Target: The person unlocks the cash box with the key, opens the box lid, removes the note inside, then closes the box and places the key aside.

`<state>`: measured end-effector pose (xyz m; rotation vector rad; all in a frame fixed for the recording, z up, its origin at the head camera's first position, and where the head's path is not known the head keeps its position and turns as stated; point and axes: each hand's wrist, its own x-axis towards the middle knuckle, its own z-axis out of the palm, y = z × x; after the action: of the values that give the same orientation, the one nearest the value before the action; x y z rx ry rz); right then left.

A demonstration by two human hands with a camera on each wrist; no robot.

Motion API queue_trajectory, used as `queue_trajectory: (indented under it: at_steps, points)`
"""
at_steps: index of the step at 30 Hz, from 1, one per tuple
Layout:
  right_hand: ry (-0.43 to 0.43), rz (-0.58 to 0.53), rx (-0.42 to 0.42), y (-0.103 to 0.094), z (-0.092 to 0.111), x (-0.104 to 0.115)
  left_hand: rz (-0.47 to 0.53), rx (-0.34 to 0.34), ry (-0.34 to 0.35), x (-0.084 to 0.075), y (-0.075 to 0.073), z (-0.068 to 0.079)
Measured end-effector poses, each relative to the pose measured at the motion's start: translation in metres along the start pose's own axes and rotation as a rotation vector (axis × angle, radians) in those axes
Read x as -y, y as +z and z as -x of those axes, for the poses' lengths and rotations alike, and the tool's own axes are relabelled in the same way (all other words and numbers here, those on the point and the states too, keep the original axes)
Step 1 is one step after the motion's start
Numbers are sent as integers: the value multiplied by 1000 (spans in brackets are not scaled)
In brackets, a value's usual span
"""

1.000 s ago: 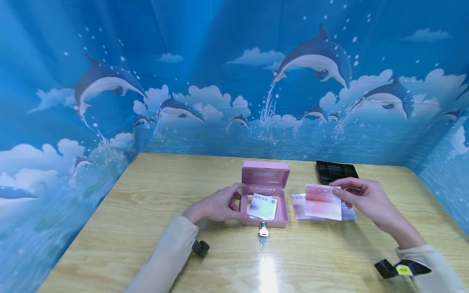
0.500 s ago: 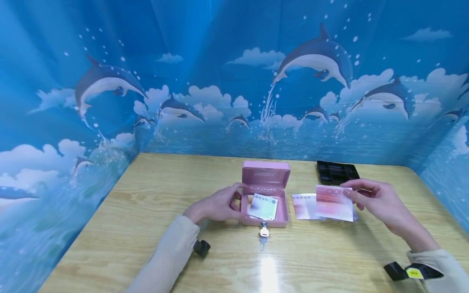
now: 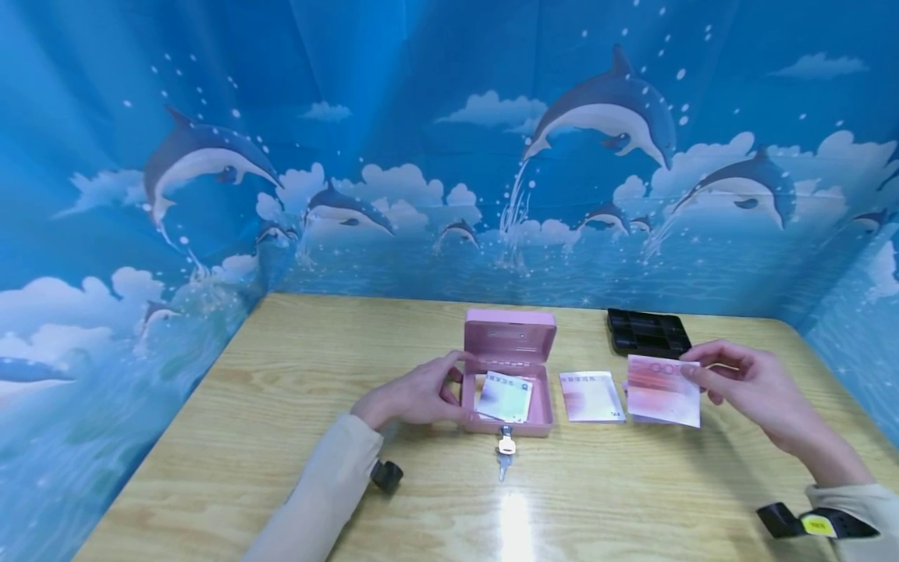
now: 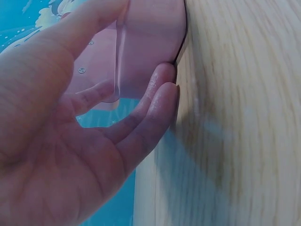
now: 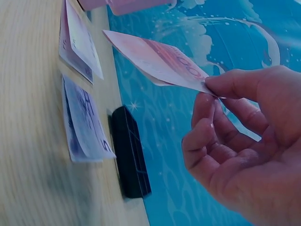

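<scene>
A pink cash box (image 3: pixel 530 428) stands on the table with its lid (image 3: pixel 509 336) raised. Inside it lies a pale folded banknote (image 3: pixel 504 396), apparently with more paper beneath. My left hand (image 3: pixel 420 393) holds the box's left side; in the left wrist view its fingertips touch the pink wall (image 4: pixel 150 42). My right hand (image 3: pixel 751 390) pinches a red folded banknote (image 3: pixel 662 390) marked 100 by its edge, above the table. Right of the box lies a pinkish folded banknote (image 3: pixel 592 396). A purple folded banknote (image 5: pixel 84 120) is mostly hidden in the head view under the raised one.
Keys (image 3: pixel 506 446) hang from the lock at the box's front. A black compartment tray (image 3: pixel 648 332) sits at the back right of the wooden table (image 3: pixel 337 336). Behind the table hangs a blue dolphin-print cloth (image 3: pixel 407 257).
My right hand has moved rightward with the red banknote, uncovering the pinkish banknote on the table. My left hand stays at the box.
</scene>
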<state>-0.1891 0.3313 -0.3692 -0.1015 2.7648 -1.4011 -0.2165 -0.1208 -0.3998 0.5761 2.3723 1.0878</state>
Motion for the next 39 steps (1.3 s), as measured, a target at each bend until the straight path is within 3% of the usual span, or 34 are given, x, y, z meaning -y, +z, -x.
queue_trajectory:
  at_steps: [6,15,25,39]
  points:
    - [-50,-47,20,-13,0,-11,-2,-4,-13,-1,0,0]
    - [-45,43,17,-33,-4,-29,-19,-10,-19,-1,0,-1]
    - [52,186,25,-45,-9,-45,-6,-8,-16,0,0,-2]
    - [146,266,113,-63,-19,-66,-23,-6,-25,-1,-1,-2]
